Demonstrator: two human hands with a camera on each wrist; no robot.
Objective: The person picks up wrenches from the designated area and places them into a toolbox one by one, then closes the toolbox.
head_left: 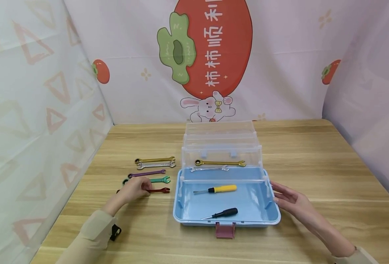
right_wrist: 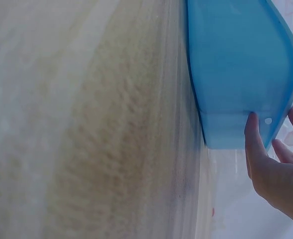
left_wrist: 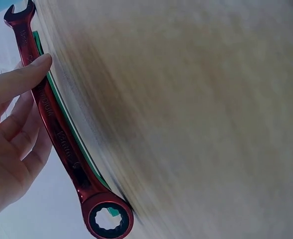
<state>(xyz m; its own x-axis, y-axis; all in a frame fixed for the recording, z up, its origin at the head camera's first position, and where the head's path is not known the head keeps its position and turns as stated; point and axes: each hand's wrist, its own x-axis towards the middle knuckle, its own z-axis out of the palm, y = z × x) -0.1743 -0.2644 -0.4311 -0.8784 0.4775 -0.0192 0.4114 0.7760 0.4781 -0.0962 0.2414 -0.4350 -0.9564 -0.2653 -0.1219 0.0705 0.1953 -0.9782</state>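
My left hand (head_left: 135, 190) pinches a red combination wrench (left_wrist: 61, 134) between thumb and fingers, at the near end of a row of wrenches. Just beyond it lies a green wrench (head_left: 161, 179), partly covered by the hand. My right hand (head_left: 295, 201) rests against the right side of a light blue toolbox (head_left: 227, 222), its fingers loosely extended. In the right wrist view, one fingertip touches the blue outer wall (right_wrist: 241, 74). The toolbox stands with its clear lid (head_left: 219, 128) raised, and holds a yellow-handled screwdriver (head_left: 225, 188) and a black-handled screwdriver (head_left: 225, 212).
Left of the toolbox, purple (head_left: 148, 173), silver (head_left: 156, 165) and gold (head_left: 155, 160) wrenches lie on the wooden table (head_left: 141, 234). Another gold wrench (head_left: 219, 163) and a silver wrench (head_left: 209, 169) show at the clear upper tray. A pink latch (head_left: 225, 231) hangs in front.
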